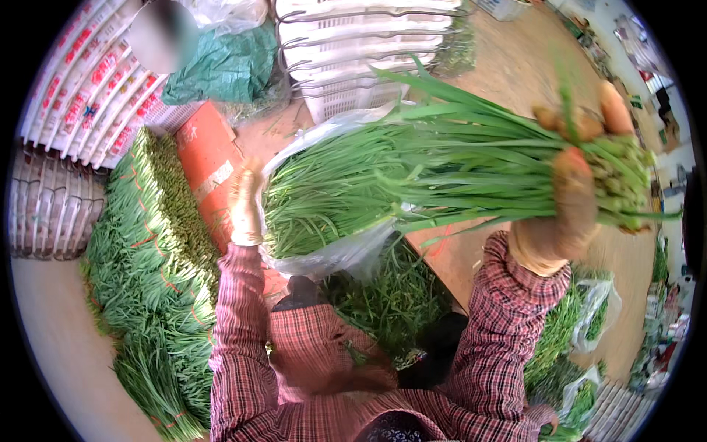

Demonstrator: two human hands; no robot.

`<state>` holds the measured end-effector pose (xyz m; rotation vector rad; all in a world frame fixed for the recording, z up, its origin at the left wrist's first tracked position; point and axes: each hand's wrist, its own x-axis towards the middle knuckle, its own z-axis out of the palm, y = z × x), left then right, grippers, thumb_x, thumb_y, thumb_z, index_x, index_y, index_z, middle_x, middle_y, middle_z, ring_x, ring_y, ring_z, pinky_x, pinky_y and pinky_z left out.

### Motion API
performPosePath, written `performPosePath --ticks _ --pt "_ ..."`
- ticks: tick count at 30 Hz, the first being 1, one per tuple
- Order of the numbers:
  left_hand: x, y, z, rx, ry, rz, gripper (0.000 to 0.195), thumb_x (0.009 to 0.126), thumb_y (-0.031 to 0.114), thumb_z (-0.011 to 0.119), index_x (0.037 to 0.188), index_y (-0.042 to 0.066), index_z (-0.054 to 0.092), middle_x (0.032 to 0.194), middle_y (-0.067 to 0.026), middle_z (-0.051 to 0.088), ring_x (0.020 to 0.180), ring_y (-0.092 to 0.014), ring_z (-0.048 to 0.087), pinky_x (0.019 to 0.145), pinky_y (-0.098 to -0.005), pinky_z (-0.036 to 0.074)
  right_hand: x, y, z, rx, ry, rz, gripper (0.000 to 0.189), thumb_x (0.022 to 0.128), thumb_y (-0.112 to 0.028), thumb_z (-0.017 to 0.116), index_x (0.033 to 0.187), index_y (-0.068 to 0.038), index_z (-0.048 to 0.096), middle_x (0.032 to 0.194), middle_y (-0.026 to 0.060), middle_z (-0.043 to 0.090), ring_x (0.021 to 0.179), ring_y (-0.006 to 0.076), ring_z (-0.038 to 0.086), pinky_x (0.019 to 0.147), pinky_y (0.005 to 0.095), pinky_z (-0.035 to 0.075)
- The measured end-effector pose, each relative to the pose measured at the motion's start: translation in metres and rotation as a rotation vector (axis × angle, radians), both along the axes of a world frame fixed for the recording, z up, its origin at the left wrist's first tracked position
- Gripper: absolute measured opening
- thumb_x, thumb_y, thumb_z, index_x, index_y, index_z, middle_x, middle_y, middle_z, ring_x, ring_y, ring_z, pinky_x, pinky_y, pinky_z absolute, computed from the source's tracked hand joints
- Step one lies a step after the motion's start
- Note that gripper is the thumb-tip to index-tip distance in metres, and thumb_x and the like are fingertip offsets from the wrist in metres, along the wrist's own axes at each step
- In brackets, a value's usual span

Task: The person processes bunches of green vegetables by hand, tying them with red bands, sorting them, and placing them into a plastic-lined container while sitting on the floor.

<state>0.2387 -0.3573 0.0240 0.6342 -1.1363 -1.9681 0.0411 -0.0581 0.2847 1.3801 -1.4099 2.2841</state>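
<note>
My right hand (574,193), blurred by motion, grips a bunch of long green leaves (486,166), apparently garlic chives, near its pale stem ends at the right. The leaf tips reach left over more cut leaves (320,193) lying in a clear plastic bag (337,259). My left hand (246,201) is upright at the bag's left edge, against or very near the plastic. Its fingers are blurred, so I cannot make out whether they pinch the bag. Both hands seem to wear thin, pale gloves.
Tied bunches of greens (154,276) are piled at the left beside a red box (207,166). White plastic crates (364,44) and red-printed crates (83,94) stand in stacks ahead. Loose leaves (386,293) lie below the bag. Another person's hand (544,417) shows at lower right.
</note>
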Motion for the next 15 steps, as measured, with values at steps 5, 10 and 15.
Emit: performPosePath --ticks 5,10,15 --pt "-0.032 0.116 0.19 -0.703 0.153 -0.51 0.14 0.048 0.043 0.098 0.157 0.003 0.02 0.161 -0.0169 0.03 0.149 -0.03 0.026 0.123 -0.0412 0.016 0.052 0.0 -0.009 0.182 -0.135 -0.113 0.061 0.081 0.003 0.072 0.138 -0.001 0.05 0.106 0.0044 0.065 0.095 0.0146 0.065 0.083 0.0319 0.055" --pt "-0.031 0.209 0.161 -0.449 -0.081 -0.928 0.116 0.061 0.026 0.096 0.152 0.0 0.029 0.149 -0.0146 0.042 0.139 -0.027 0.039 0.118 -0.0401 0.028 0.109 0.024 -0.036 0.082 -0.611 -0.074 0.061 0.077 -0.004 0.08 0.131 -0.001 0.052 0.097 -0.0014 0.058 0.087 0.0094 0.056 0.081 0.0257 0.048" --pt "-0.003 0.278 0.015 -0.044 -0.293 -1.308 0.098 0.071 0.021 0.089 0.15 0.0 0.034 0.143 -0.0136 0.05 0.132 -0.025 0.047 0.114 -0.0392 0.035 0.145 0.105 -0.183 0.027 -1.099 -0.276 0.058 0.082 -0.01 0.079 0.131 0.003 0.051 0.103 0.0022 0.059 0.096 0.0136 0.056 0.084 0.0281 0.049"
